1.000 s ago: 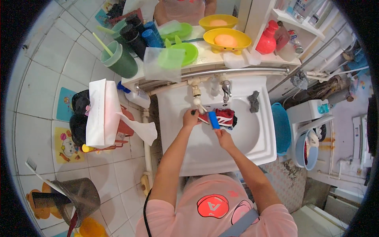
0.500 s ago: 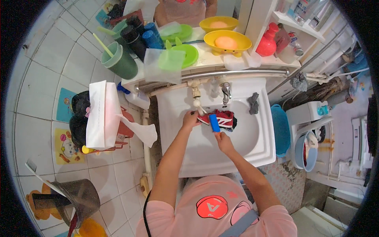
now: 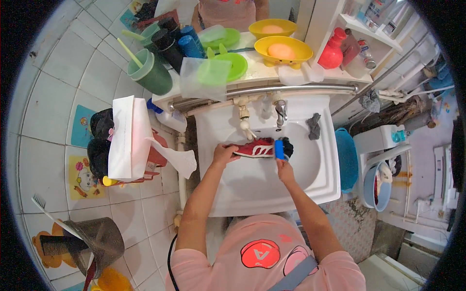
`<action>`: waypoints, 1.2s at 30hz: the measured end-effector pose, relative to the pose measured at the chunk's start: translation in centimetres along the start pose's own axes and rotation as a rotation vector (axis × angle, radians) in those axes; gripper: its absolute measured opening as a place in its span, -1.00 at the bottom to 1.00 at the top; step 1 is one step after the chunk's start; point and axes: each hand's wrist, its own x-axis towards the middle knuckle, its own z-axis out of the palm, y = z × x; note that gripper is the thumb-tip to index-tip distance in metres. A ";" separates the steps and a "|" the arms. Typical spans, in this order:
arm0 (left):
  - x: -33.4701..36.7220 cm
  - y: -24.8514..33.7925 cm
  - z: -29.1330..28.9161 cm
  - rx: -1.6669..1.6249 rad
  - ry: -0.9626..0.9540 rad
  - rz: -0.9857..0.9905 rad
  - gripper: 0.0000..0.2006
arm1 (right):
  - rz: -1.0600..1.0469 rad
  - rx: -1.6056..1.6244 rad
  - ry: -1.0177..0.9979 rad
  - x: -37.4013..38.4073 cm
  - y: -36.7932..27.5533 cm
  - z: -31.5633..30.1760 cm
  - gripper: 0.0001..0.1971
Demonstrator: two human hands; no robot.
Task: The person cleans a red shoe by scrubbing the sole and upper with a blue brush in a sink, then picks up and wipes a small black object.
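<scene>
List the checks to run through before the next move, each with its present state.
1. Left hand holding the red shoe by its left end: ok.
2. Right-hand grip closed on the blue brush: ok.
3. Shoe within the rim of the white sink: ok.
4. Brush bristles pressing on the shoe: cannot tell.
5. Dark grey cloth apart from the shoe: ok.

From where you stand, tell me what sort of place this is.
Most likely a bathroom: there is a white washbasin with a metal tap, and a tiled wall on the left.
</scene>
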 end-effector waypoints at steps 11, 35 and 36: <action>-1.3 0.4 -0.6 1.153 0.143 0.400 -0.26 | -0.002 0.022 -0.138 -0.5 -1.0 2.3 -0.43; -2.7 2.0 2.3 1.200 0.011 0.699 -0.52 | 0.006 0.006 -0.233 2.0 -1.1 3.1 -0.43; -2.8 2.2 2.4 1.251 0.023 0.722 -0.52 | -0.190 0.001 -0.129 1.5 -1.0 3.6 -0.43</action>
